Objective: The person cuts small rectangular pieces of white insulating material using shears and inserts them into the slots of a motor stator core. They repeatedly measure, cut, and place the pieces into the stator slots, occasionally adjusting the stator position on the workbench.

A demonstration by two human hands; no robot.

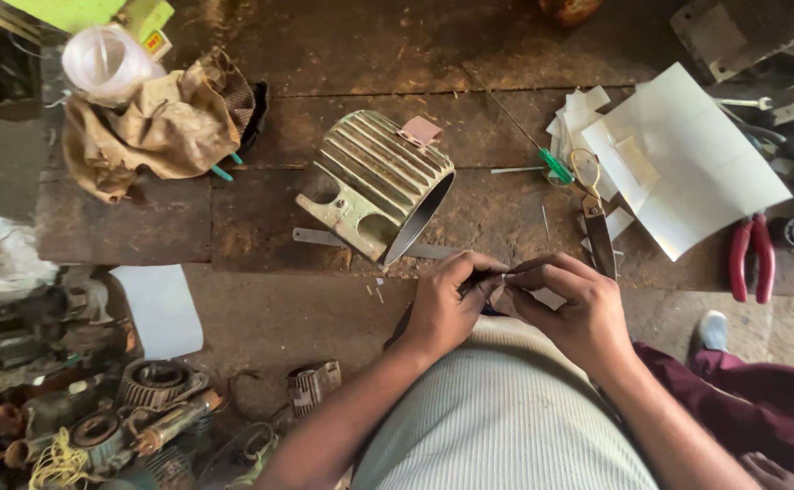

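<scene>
Over the wooden bench [261, 218], both hands' fingers [496, 272] pinch something small, perhaps paper.

This is a small repair workshop for electric motors. The worktop [261, 54] is made of old, dark wooden planks, stained and scratched. In the middle of it lies a ribbed metal motor housing [374, 186]. Near the right edge there are red-handled pliers [750, 259], scissors [592, 204], a green screwdriver [542, 154] and cut sheets of white insulating paper [687, 159]. On the floor [270, 318] beside the left end lie old motor parts [156, 386], rusty and dusty, with copper windings.
</scene>
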